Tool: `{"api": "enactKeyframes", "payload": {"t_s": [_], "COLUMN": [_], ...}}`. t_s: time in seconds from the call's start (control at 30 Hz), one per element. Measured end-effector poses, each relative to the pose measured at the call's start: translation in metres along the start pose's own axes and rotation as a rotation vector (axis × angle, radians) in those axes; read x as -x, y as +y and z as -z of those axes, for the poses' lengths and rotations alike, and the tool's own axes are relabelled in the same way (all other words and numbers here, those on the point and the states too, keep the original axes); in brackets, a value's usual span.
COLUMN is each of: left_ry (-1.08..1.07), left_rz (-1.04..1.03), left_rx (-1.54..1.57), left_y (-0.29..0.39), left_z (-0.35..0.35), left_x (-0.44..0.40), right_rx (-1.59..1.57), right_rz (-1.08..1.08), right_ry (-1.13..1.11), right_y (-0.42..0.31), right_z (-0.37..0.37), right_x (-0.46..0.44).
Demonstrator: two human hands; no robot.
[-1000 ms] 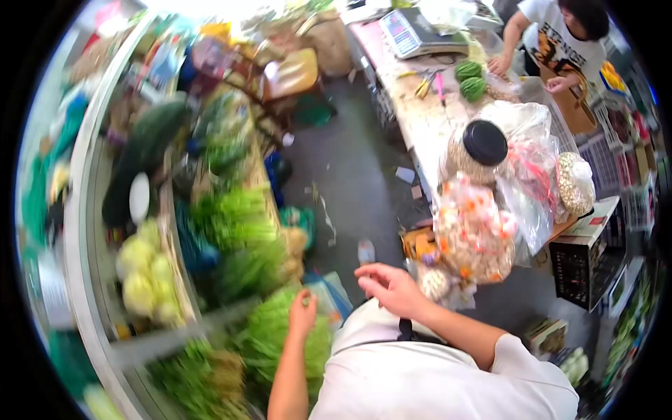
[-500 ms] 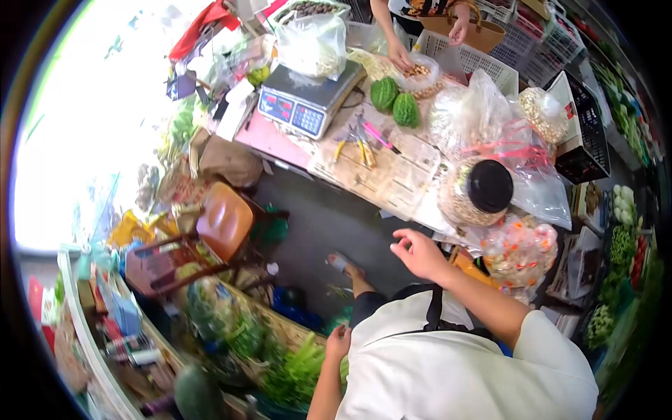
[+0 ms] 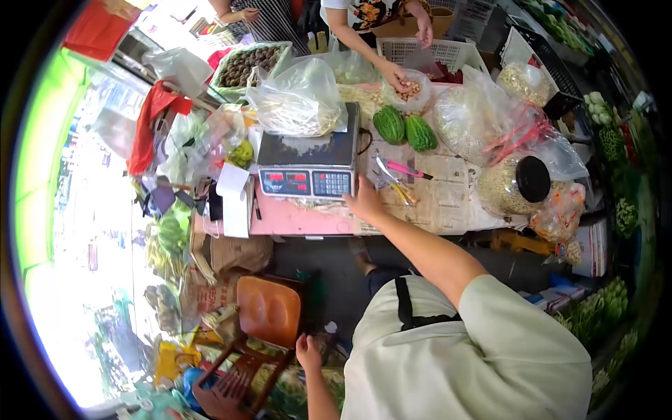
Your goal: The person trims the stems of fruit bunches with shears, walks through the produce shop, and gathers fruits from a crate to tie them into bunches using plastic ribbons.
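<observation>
My right hand (image 3: pixel 365 201) reaches over the table and touches the front right corner of a digital scale (image 3: pixel 308 183), beside its keypad, fingers apart. On the scale's platform rests a clear plastic bag (image 3: pixel 297 98) with pale contents, perhaps sprouts. Right of that hand lie a pink-handled knife (image 3: pixel 404 169) and a yellow-handled tool (image 3: pixel 402 192). Low at my side hangs my left hand (image 3: pixel 308 352), fingers loosely bent and nothing visible in them, near a brown wooden chair (image 3: pixel 269 310).
Two bitter melons (image 3: pixel 404 129) lie behind the tools. Across the table a person's hand (image 3: pixel 394 75) is at a bag of nuts (image 3: pixel 413 91). A black-lidded jar (image 3: pixel 505 185) and filled bags stand right. A paper pad (image 3: pixel 234 199) overhangs the table's left front edge.
My view has turned left toward the scale. My right hand has moved from in front of the table onto the scale's corner. A second person now shows at the back.
</observation>
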State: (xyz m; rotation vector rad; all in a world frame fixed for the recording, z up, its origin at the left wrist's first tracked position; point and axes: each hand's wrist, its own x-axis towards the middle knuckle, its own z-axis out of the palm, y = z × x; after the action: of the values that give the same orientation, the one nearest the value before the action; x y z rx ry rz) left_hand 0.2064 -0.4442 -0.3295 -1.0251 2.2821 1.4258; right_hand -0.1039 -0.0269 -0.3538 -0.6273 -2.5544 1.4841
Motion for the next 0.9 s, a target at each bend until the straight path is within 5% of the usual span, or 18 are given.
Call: {"api": "enactKeyframes", "payload": {"t_s": [0.17,0.47,0.63,0.67,0.8,0.9], "left_ry": [-0.038,-0.294,-0.434,-0.479,-0.51,-0.656], "left_rz": [0.073,0.199,-0.055,-0.218,-0.503,-0.4], "left_rx": [-0.193,-0.407,-0.507,-0.835,-0.623,-0.36], "left_y": [-0.064,-0.016,0.058,0.124,0.243,0.333], "left_z": [0.041,0.081,0.099,0.09,0.055,0.018], "left_x": [-0.024,-0.105,-0.241,-0.252,-0.313,-0.337], "right_rx": [-0.006,-0.01,-0.019,-0.066,-0.212,-0.286], "right_rz": [-0.05,0.049,0.039,-0.027,-0.152,-0.1], "right_ry": [0.22,0.254,0.194,0.221,0.261,0.174], "right_y": [-0.004,-0.021,-0.035,-0.036,-0.054,-0.067], "right_z": [-0.052,-0.036,-0.024,-0.028,-0.029,-0.02], "right_x": [-0.008,-0.005,-0.007,-0.01,-0.011,-0.01]}}
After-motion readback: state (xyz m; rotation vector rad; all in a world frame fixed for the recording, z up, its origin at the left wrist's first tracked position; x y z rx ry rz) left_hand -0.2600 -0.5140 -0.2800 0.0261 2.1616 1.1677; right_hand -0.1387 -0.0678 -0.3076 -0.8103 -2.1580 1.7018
